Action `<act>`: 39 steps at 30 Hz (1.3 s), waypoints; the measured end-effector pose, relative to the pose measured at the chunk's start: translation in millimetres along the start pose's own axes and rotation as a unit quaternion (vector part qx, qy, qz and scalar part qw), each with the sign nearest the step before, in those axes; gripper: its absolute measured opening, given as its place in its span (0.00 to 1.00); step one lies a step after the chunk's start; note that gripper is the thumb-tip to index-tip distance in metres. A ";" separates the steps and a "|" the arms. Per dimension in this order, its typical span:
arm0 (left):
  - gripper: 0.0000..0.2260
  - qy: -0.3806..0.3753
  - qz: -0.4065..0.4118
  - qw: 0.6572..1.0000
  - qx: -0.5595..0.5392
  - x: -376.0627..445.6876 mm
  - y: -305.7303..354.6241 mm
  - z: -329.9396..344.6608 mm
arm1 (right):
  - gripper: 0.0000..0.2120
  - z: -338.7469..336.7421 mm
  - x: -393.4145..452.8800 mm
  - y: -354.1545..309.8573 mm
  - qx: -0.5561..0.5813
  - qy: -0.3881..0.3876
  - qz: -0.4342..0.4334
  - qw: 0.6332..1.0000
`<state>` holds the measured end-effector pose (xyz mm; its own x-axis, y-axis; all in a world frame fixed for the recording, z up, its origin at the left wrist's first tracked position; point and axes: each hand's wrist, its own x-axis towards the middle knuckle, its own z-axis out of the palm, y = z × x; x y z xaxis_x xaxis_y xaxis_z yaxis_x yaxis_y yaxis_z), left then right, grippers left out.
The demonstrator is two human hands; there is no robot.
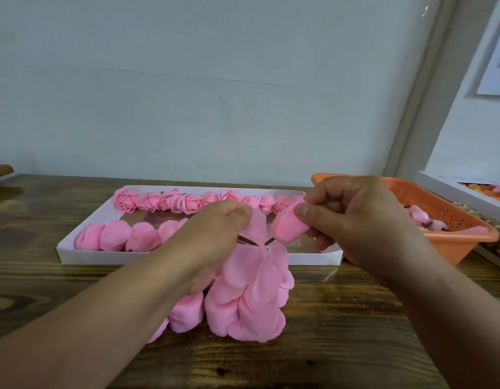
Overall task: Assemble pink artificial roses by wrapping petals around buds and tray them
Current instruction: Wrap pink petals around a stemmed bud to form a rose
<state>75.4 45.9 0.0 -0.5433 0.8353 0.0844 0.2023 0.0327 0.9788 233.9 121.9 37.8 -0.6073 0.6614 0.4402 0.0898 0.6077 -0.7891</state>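
A right hand [352, 217] pinches a pink bud [289, 224] between thumb and curled fingers above the near edge of a white tray [175, 255], the bud's thin dark stem pointing down and to the left. The left hand [212, 234], just beside it, grips the top of a hanging cluster of pink petals [251, 293], whose lower lobes rest on the wooden table [341, 332]. More loose petals [187, 313] lie on the table beneath the left wrist.

The white tray, set against the wall, holds a back row of finished roses [187, 203] standing side by side, and a front row of pink pieces [116, 237] at its left end; whether those are wrapped or plain cannot be told.

To the right, touching the tray's corner, an orange perforated basket [450, 217] holds a few more pink buds [420, 217]. Beyond it, a white box [439, 186] at the frame's edge holds orange and pink material, too small to identify.
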 end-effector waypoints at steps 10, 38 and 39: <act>0.14 -0.071 -0.129 0.955 -0.258 -18.4 -8.2 7.5 | 0.07 2.4 -3.0 9.0 -0.047 -0.008 -0.013 0.999; 0.07 0.139 -0.141 0.933 -0.302 -32.6 -31.5 43.0 | 0.09 28.6 -15.8 21.7 -0.156 0.009 -0.034 0.987; 0.08 0.146 -0.135 0.934 -0.298 -33.0 -32.4 43.8 | 0.10 29.9 -15.7 22.0 -0.163 0.020 -0.029 0.986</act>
<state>122.4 41.3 -42.7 -0.7256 0.6525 -0.2188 -0.4166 -0.1634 0.8943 221.9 111.7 0.8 -0.5881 0.6345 0.5015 0.3087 0.7493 -0.5859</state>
